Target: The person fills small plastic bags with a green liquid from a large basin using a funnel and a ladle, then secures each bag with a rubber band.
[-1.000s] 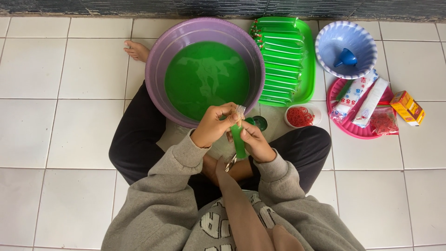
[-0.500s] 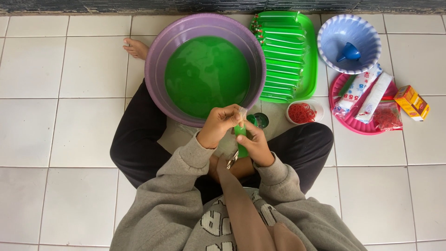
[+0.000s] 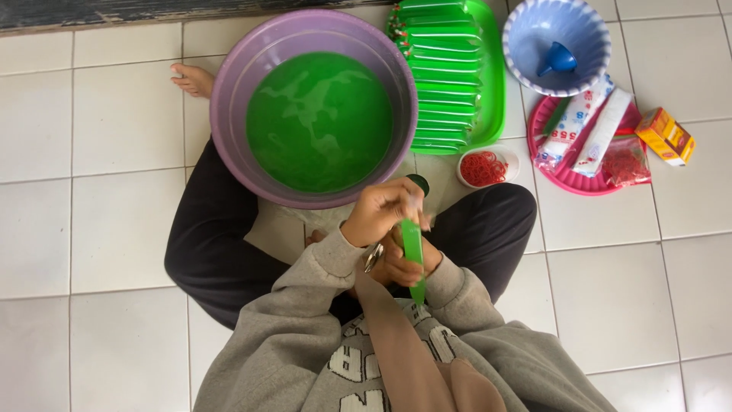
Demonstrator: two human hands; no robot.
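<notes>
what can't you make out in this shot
Head view only:
- Right hand: mostly hidden behind the left hand and the green filled tube.
- Top end of the tube: covered by the left hand's fingers.
- Green tray of filled tubes: far end cut off by the top edge.

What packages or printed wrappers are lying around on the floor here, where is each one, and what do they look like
Small carton: far right on the tiles, beside the pink tray; boxy, orange, yellow and red.
Two long packs: lying on the pink tray; white with red and blue print.
Clear bag: on the tray's right edge; holds red rubber bands.
Filled tubes: stacked on the green tray; slim, green, unprinted.
</notes>
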